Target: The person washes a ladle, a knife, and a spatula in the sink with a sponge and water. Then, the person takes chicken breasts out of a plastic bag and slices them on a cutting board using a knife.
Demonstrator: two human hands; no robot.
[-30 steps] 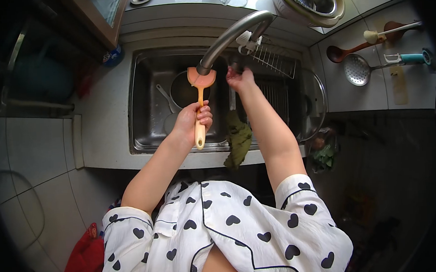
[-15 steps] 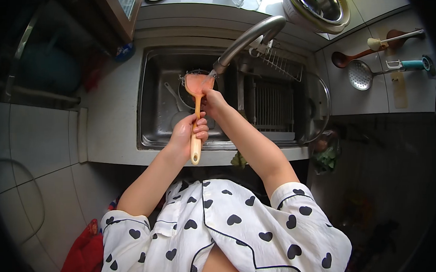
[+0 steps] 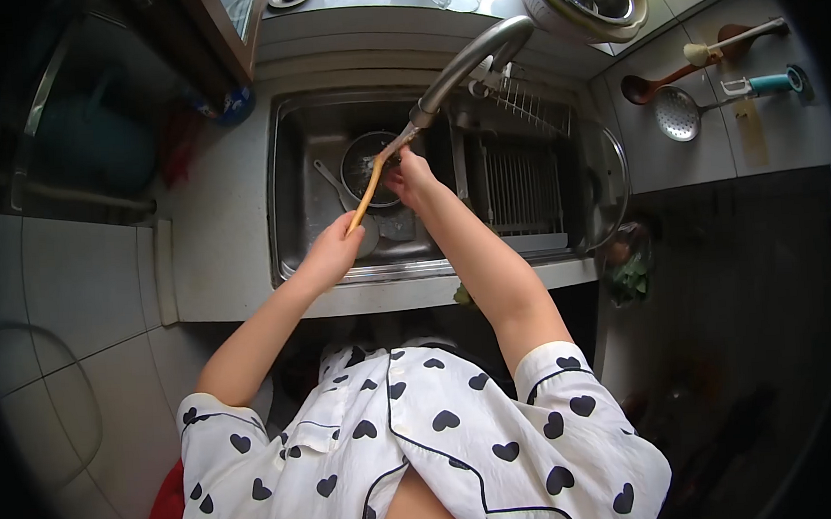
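spatula (image 3: 367, 196) slants from gripping left hand (image 3: 333, 253) toward right hand (image 3: 413, 177), whose hold is unclear.

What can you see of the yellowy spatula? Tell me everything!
The spatula has a slim, yellow-orange shaft, maybe plastic. It is turned edge-on, so its head shows only as a narrow strip. It slants over the sink, from the left hand, which grips its handle end, up to just below the faucet, where water seems to run onto the head. The right hand is by the head; whether it touches is hard to tell.
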